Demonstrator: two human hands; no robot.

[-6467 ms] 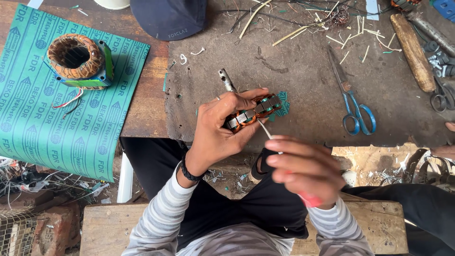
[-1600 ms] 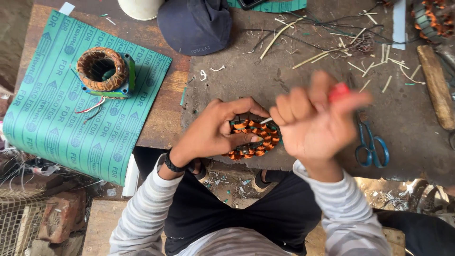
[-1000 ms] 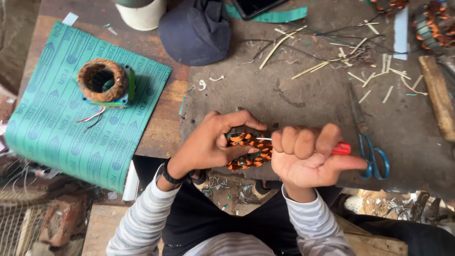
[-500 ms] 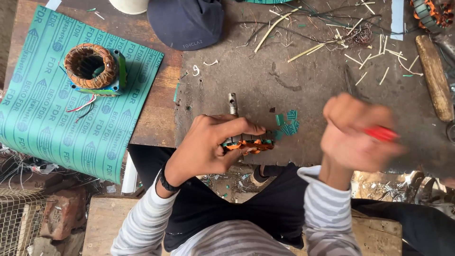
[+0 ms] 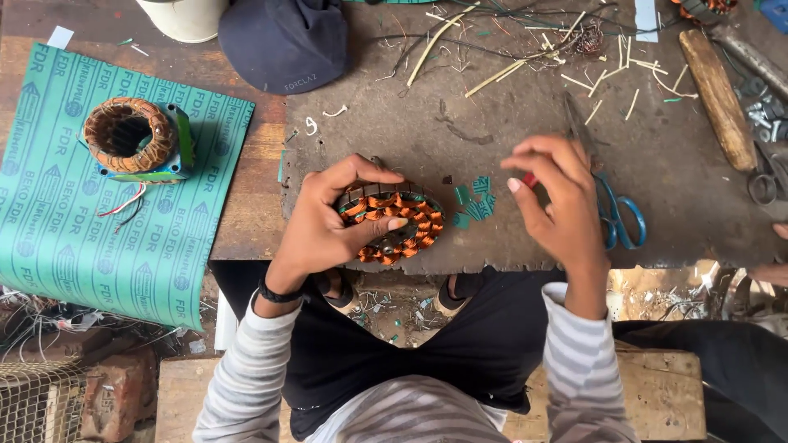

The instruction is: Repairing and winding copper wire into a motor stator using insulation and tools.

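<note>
Green printed sheet (image 5: 74, 246) covered the bench's left side, a wound coil ring (image 5: 131, 135) resting on it. Dark cap (image 5: 283, 41) lay at top. Left hand (image 5: 328, 221) clamped around the copper-wound stator (image 5: 398, 223) at the bench's near edge. Right hand (image 5: 562, 205) pinched a small red-tipped tool (image 5: 530, 179), just beside blue-handled scissors (image 5: 616, 217).
</note>
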